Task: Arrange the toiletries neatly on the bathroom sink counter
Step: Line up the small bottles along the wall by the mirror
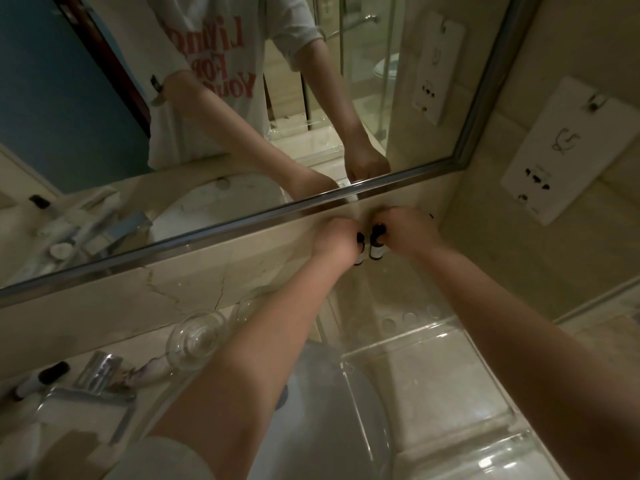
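Head view looks down on both bare forearms stretched to the back of a beige marble sink counter (194,292), where two small bottles stand close to the wall under the steel-framed mirror (242,223). The left hand (337,237) is curled around the left small black-capped bottle with a pale label (360,249), of which only the cap and a strip of label show past the knuckles. The right hand (405,230) pinches the cap of the right small dark bottle with a white label (375,245). Both bottles stand upright, long axis vertical, caps up, side by side and nearly touching; whether their bases rest on the counter cannot be told. Just right of the right hand a small dark dot (431,216) shows by the wall, too small to identify. In front of the bottles, nearer the person, lies a clear acrylic tray with compartments (433,368), under the right forearm. Left of the left forearm two clear drinking glasses (197,337) stand on the counter, beside a chrome tap (98,372) above the white basin (322,427). At the far left edge a white tube with a black cap (38,379) lies on its side. On the right wall hangs a white socket panel (571,150).
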`<state>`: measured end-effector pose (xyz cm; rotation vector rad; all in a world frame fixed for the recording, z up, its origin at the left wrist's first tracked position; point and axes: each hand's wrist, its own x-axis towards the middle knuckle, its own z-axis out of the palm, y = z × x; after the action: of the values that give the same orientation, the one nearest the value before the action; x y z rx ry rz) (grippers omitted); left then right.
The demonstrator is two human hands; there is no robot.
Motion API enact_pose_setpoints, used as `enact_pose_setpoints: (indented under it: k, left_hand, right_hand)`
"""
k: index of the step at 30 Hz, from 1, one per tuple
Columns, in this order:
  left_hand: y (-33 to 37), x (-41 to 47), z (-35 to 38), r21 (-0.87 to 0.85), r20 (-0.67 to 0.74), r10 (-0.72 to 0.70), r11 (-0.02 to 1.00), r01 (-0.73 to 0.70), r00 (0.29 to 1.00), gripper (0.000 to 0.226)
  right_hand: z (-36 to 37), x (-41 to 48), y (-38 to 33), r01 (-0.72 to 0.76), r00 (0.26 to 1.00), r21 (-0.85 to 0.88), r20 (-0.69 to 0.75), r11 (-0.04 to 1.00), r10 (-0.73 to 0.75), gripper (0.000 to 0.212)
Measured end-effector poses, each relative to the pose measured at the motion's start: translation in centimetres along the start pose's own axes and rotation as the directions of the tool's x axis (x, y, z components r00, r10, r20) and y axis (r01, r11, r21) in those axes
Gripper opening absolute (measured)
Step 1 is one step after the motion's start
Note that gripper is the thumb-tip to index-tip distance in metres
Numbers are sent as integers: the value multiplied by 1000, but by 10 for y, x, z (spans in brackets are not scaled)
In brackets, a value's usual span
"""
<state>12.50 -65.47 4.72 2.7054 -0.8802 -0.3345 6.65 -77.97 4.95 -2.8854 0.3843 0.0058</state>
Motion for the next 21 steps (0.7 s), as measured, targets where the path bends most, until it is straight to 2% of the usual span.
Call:
enact_pose_setpoints:
  k: [14, 21]
  left_hand:
    - [2, -6, 0, 146, -35, 50, 988, -44, 998, 20]
    - [-7, -40, -16, 256, -71, 83, 965, -62, 994, 35]
  right_hand:
    - [-7, -13, 0, 33, 999, 37, -35, 999, -31, 31]
    - [-9, -43, -11, -23, 996, -3, -85, 1000, 22, 34]
